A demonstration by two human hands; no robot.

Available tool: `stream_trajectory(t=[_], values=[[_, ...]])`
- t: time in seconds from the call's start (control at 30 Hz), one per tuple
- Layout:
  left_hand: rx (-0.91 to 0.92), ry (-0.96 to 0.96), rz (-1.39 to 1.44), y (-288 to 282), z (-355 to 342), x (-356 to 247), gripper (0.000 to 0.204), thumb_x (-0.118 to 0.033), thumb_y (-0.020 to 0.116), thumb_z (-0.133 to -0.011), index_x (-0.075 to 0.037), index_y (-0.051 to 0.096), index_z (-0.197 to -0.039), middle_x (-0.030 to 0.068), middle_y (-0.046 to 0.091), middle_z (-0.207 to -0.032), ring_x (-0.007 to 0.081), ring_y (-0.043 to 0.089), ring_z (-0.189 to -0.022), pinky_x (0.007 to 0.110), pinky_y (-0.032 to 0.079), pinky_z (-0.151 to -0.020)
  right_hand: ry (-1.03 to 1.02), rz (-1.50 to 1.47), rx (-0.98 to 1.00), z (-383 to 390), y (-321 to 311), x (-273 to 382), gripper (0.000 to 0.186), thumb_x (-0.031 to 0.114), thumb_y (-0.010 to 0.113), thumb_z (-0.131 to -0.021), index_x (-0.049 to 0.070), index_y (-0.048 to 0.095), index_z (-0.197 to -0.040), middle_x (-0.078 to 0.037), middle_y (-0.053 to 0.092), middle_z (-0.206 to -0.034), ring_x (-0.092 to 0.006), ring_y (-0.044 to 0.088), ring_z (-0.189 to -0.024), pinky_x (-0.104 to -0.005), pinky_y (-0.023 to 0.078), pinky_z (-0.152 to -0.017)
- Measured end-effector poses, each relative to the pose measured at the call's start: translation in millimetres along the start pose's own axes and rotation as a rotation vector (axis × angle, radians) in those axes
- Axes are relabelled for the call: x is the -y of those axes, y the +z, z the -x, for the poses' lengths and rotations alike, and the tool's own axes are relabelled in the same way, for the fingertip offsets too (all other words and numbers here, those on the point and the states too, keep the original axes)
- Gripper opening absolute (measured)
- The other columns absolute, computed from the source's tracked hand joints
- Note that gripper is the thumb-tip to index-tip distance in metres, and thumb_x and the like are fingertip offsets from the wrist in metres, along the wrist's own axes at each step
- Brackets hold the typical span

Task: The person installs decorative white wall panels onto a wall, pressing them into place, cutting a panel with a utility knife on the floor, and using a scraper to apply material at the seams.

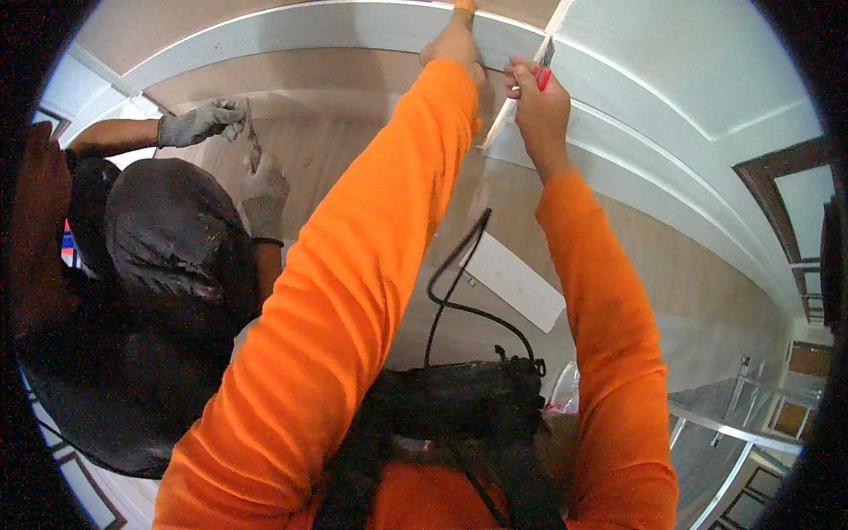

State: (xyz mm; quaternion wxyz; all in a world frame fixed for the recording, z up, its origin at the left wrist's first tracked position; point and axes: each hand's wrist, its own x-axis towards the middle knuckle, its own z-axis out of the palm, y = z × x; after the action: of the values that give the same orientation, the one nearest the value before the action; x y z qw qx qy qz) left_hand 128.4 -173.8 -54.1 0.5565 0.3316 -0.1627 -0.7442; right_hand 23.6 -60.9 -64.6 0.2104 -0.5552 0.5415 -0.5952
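Far side: white wall (636,62) with raised panel moulding (658,161), straight edges bowed by the lens; far left, tan panel (238,25) above a broad white band (309,24); a second tan band (327,71) runs below that, soft shadow across part of it; floor (331,163) is wood-look, pale grey-brown, faint grain, hazy sheen toward the right; right side, dark brown frame (753,175) around a pale panel, can't tell if door or window; near right, metal rails (740,431); near left, dark-outlined pale panels (88,486); light is soft, brightest on the white wall.
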Motion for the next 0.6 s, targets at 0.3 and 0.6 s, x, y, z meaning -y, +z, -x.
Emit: stream_trajectory(t=[0.3,0.6], values=[[-0.514,0.231,-0.345,22,81,6,0.071,-0.032,0.066,-0.084,0.013,0.039,-0.132,0.0283,0.042,-0.14,0.0383,0.044,-0.129,0.042,0.036,-0.107,0.26,-0.212,-0.103,-23,1,8,0.021,0.012,0.054,-0.096,-0.005,0.065,-0.104,-0.009,0.066,-0.087,-0.0131,0.062,-0.075,-0.0243,0.05,-0.069],[-0.259,0.773,-1.052,-7,69,50,0.076,-0.01,0.054,-0.084,0.006,0.017,-0.148,0.0309,0.021,-0.152,0.0403,0.025,-0.142,0.037,0.024,-0.115,0.205,-0.348,0.0,-23,-13,4,0.022,0.012,0.054,-0.095,-0.003,0.064,-0.108,-0.012,0.069,-0.099,-0.0196,0.067,-0.085,-0.0305,0.053,-0.079]])
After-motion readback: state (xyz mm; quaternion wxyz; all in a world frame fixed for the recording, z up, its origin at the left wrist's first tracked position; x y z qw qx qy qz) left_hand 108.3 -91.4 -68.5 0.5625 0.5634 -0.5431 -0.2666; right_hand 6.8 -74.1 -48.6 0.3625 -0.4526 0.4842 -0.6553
